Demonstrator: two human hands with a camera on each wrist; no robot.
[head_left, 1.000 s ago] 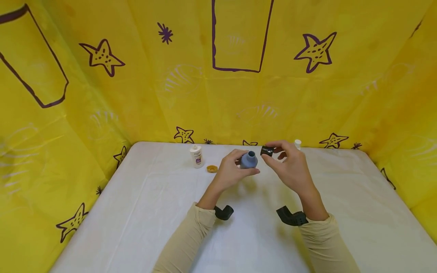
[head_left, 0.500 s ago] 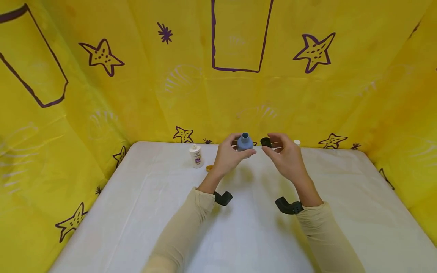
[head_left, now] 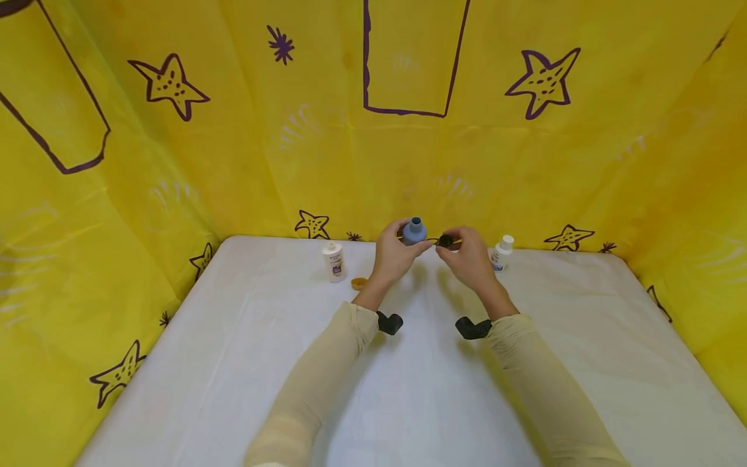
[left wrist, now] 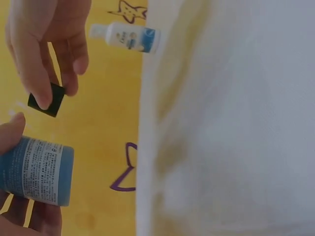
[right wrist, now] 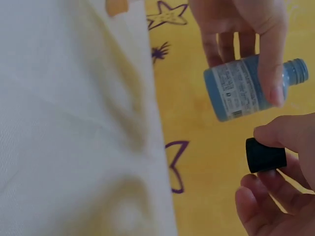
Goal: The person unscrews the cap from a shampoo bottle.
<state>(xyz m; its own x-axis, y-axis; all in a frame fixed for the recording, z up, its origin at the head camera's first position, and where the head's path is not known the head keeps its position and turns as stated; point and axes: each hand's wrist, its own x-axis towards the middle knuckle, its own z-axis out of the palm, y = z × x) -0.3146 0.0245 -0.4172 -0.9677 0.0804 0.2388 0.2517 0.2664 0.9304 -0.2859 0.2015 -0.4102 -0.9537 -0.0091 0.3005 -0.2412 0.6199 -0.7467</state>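
My left hand (head_left: 395,254) grips a small blue bottle (right wrist: 234,88) round its body, above the table's far part. The bottle's threaded neck (right wrist: 297,72) is bare, and a printed white label (left wrist: 42,169) covers one side. Between thumb and fingers, my right hand (head_left: 469,258) pinches a black cap (right wrist: 266,155). In the head view the cap's dark hollow side faces the camera. Cap and bottle are held side by side, a small gap apart, with both thumbs close together.
On the white-covered table (head_left: 245,363), a white bottle (head_left: 334,262) with a purple label stands left, beside an orange lid (head_left: 358,283). Another white bottle (head_left: 502,253) with a blue-marked label stands to the right. A yellow patterned curtain (head_left: 327,155) rises behind the table's far edge.
Both hands have moved farther from the body, and the right hand has come left, bringing the cap closer to the blue bottle. The cap has turned its hollow side toward the head camera.
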